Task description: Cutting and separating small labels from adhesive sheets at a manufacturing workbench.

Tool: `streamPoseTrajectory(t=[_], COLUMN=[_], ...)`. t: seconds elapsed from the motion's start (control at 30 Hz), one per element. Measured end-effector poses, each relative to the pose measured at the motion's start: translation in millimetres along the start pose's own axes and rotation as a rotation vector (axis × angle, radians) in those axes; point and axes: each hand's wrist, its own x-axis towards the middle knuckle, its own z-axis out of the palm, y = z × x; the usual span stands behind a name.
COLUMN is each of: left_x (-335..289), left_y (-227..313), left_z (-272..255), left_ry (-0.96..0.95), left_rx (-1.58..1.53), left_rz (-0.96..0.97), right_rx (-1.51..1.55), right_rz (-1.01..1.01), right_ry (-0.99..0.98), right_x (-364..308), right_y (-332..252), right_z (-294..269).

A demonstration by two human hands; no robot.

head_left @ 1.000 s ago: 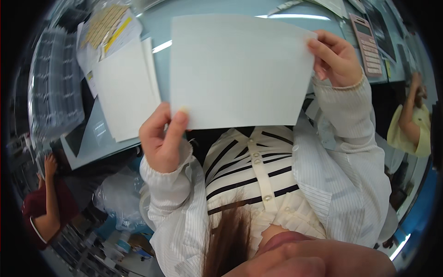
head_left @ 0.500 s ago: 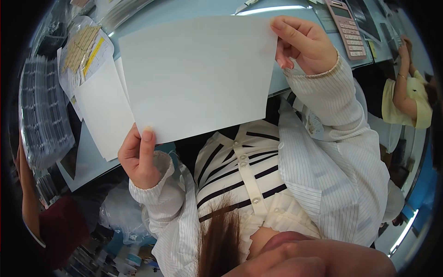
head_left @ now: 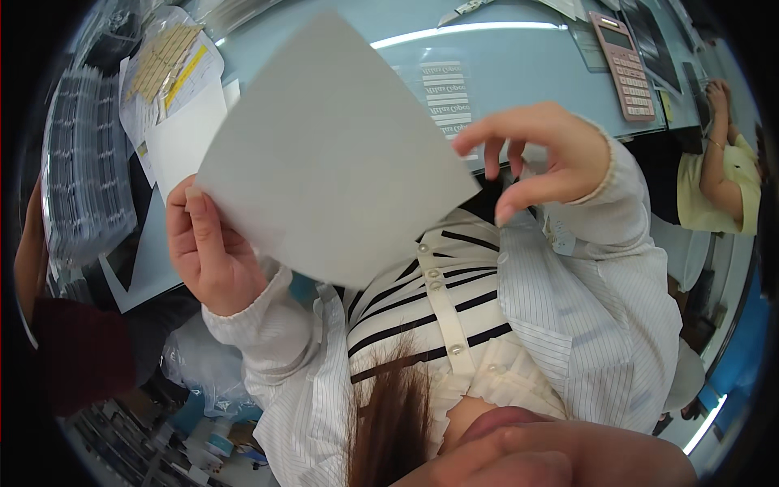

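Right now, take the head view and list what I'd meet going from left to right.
Clear plastic stack, left hand, pale sheet, right hand, pink calculator, co-worker in yellow.

Pale sheet in the left hand, loosely curved right hand beside its corner

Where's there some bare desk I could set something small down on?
The widest patch of desk lies between the label strip and the calculator, beyond the right hand. A narrower one shows between the sheet and label strip; desk under the sheet is hidden. The left is crowded: papers, bag, plastic stack.
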Motion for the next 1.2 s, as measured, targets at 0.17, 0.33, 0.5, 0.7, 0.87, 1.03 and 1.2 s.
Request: streamPoseTrajectory(t=[0.17, 0.33, 0.5, 0.7, 0.87, 1.03, 1.2], left_x=[17, 20, 30, 54, 13, 15, 14], left_y=[22, 34, 34, 6, -8, -10, -13], left_z=[6, 40, 56, -8, 26, 30, 20], left_ry=[-0.342, -0.538, -0.686, -0.589, -0.327, -0.224, -0.306], left_rx=[0.251, 0.465, 0.293, 0.089, 0.187, 0.286, 0.459], left_rz=[-0.043, -0.022, -0.032, -0.013, -0.13, -0.125, -0.163], right_rx=[-0.371, -0.136, -0.413, 0.354, 0.458, 0.32, 0.175], right_rz=[-0.49, -0.214, -0.142, 0.035, -0.022, -0.006, 0.223], right_ry=[0.328, 0.116, -0.238, 0.65, 0.871, 0.848, 0.56], right_x=[9, 31, 48, 21, 14, 11, 7], right_y=[-5, -69, -47, -22, 46, 44, 23], right_z=[-34, -15, -21, -20, -3, 3, -6])
